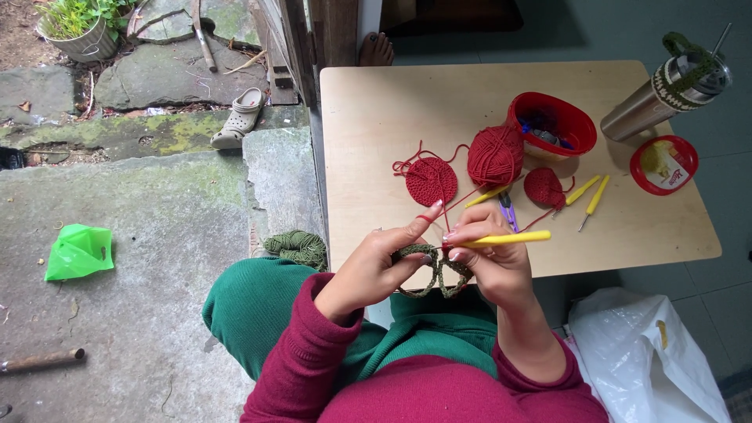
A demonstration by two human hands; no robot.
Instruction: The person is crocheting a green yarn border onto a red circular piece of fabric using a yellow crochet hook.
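Note:
My left hand (384,258) pinches an olive-green crocheted piece (433,272) shaped like two joined loops, with red yarn looped over its raised forefinger. My right hand (489,254) grips a yellow-handled crochet hook (509,238) whose tip meets the green piece. The red strand runs up to a red yarn ball (495,155) on the wooden table (376,110). A flat red crocheted disc (431,181) lies left of the ball and a smaller red crocheted piece (544,187) lies to its right.
A red bowl (576,125) with small items, a red lid (664,164), a steel tumbler (666,90) in a crocheted sleeve, two spare yellow hooks (591,193) and small scissors (507,210) sit on the table. Green yarn (298,247) rests by my knee. A white bag (642,360) lies right.

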